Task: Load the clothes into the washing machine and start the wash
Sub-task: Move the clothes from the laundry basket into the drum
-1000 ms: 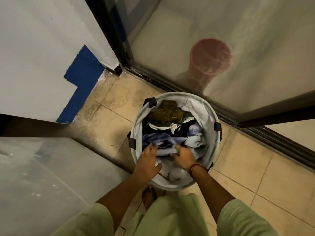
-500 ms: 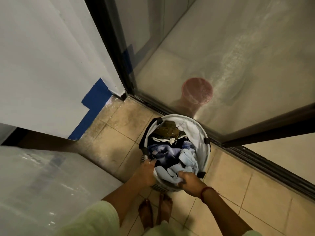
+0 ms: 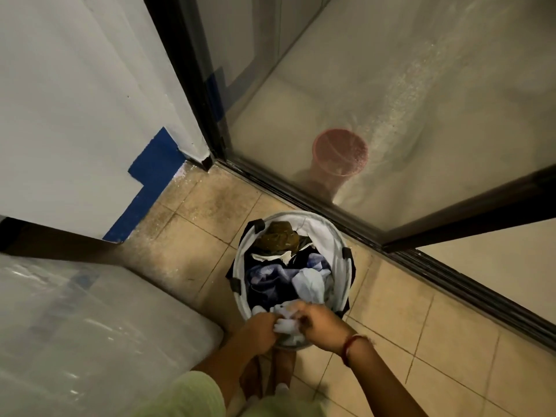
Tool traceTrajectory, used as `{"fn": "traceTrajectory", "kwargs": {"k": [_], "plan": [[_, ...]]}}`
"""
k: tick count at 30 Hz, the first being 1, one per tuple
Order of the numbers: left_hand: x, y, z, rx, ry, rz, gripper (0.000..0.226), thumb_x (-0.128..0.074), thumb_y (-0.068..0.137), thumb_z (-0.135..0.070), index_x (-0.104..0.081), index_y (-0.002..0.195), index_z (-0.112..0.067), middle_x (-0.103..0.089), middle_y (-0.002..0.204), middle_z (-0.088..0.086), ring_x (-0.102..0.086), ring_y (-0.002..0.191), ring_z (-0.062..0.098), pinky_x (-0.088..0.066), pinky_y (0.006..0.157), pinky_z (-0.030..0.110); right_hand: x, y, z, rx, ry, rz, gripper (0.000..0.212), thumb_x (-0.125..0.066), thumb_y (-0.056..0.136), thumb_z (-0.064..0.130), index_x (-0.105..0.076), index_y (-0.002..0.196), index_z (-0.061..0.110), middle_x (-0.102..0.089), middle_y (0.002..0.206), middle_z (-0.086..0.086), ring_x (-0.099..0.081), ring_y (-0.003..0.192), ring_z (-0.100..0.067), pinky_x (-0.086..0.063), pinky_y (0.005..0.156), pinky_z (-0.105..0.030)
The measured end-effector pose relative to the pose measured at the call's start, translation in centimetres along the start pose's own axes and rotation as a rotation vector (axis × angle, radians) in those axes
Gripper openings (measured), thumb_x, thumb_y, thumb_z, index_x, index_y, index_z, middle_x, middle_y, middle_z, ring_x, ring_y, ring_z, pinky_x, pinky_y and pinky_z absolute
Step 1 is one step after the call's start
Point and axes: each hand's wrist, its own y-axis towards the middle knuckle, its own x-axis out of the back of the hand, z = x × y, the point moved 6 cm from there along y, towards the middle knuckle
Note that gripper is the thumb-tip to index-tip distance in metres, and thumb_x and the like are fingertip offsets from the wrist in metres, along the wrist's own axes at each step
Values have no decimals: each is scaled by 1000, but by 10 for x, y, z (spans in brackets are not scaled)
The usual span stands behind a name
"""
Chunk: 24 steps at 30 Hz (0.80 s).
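Observation:
A round white laundry basket (image 3: 331,239) with black handles stands on the tiled floor, full of clothes: an olive garment (image 3: 278,237) at the far side, blue and dark pieces (image 3: 267,278) in the middle. Both hands meet at the basket's near rim. My left hand (image 3: 259,330) and my right hand (image 3: 321,325), with a red thread at the wrist, are both closed on a bunched pale blue-white cloth (image 3: 287,323). The washing machine's top (image 3: 90,332), under clear plastic, fills the lower left.
A white wall with a blue painted patch (image 3: 150,182) rises at the left. A dark-framed glass sliding door (image 3: 301,194) runs behind the basket, with a pink bucket (image 3: 340,155) beyond the glass. My bare feet (image 3: 264,374) stand on beige tiles below the basket.
The view has risen and pulled back from the basket. Both hands have moved from inside the clothes to the near rim and gathered a pale cloth between them.

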Motion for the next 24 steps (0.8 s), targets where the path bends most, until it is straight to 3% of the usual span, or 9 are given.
{"fn": "traceTrajectory", "kwargs": {"k": [4,6,9,12,15,17,19,21,24], "plan": [[-8,-2,24,91,-240,-90,27,-52,93,-12,-55,118,0,-59,122,17,-57,108,24,-45,86,18,-4,18,-67,-282,23,-304,59,-50,89,10,-29,144,20,-50,136,-12,-53,120,-29,-45,100,-36],[-9,3,29,104,-360,-129,17,-54,91,-8,-51,108,-6,-59,120,20,-57,106,22,-47,83,17,-21,29,-88,-325,-182,-192,68,-52,89,16,-19,148,19,-40,144,-15,-44,129,-30,-38,107,-38],[-17,24,38,131,-464,-142,21,-56,87,-14,-55,108,-12,-61,119,22,-59,111,32,-46,97,37,-56,36,-100,-255,-558,51,81,-55,86,21,-7,150,19,-21,155,-10,-17,144,-29,-7,118,-53],[13,14,16,91,-491,-196,30,-52,91,-2,-56,120,4,-59,123,20,-56,115,32,-41,96,29,-88,35,-110,-279,-710,91,71,-47,92,26,-8,150,17,-27,152,-17,-9,145,-35,28,100,-62],[35,15,23,141,-570,-287,27,-44,91,5,-55,116,10,-58,118,30,-55,112,42,-42,96,43,-111,25,-112,-297,-697,98,44,-32,98,28,-41,140,20,-54,135,-13,-25,140,-37,48,72,-57],[50,10,22,152,-606,-310,26,-44,92,0,-56,114,6,-60,113,31,-57,107,44,-46,92,49,-120,18,-111,-293,-653,119,38,-37,95,28,-58,126,23,-67,115,-10,-39,130,-37,40,87,-63],[66,-1,6,93,-616,-308,27,-46,94,-5,-57,117,1,-62,112,24,-58,108,38,-47,92,46,-122,12,-107,-248,-607,-7,16,-70,73,36,-76,86,31,-72,73,-5,-61,96,-43,34,98,-62],[87,-22,-19,0,-591,-329,27,-47,95,-7,-57,119,-3,-63,111,17,-59,107,32,-47,91,40,-131,12,-115,-202,-558,-100,39,-89,17,37,-52,28,36,-44,27,8,-60,44,-33,12,112,-57],[119,-55,-48,-119,-566,-396,22,-46,95,-7,-58,113,-10,-61,101,1,-57,96,17,-45,78,24,-146,22,-135,-24,-500,-239,70,-86,-3,37,-21,23,34,-20,19,16,-51,30,-17,-8,108,-49]]}}
